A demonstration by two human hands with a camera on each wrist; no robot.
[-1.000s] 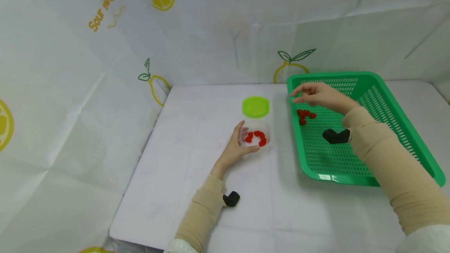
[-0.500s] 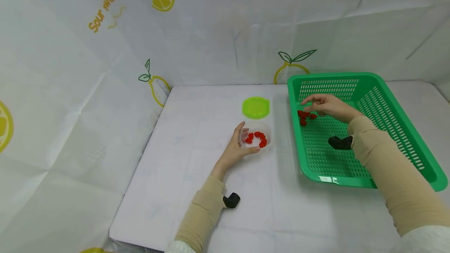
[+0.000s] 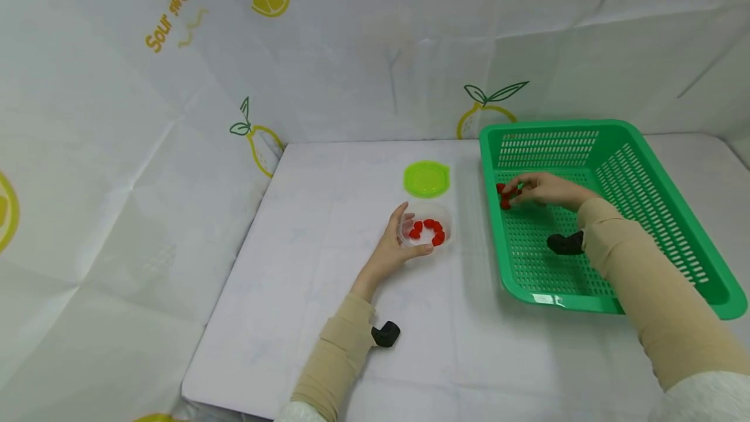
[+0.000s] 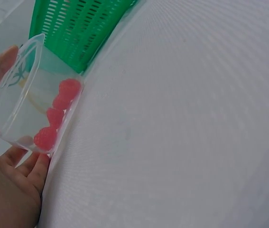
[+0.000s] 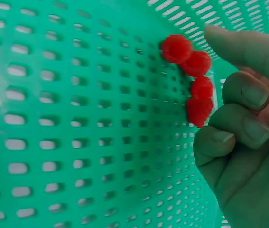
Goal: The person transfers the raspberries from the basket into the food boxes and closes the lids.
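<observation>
Left hand [image 3: 394,247] cupping clear tub [image 3: 426,228] of berries, green lid [image 3: 426,178] just behind. Right hand [image 3: 541,189] curled at red berries [image 3: 505,195] inside green basket [image 3: 644,168] (grip unclear).

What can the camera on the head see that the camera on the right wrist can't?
Only the head view shows the round lime-green plastic lid, the clear plastic cup with red berries that the left hand holds, and the white table. Only the right wrist view shows, close up, four red raspberries lying together and the fingers curled right beside them. Both show the right hand reaching the berries in the green slotted plastic basket.
</observation>
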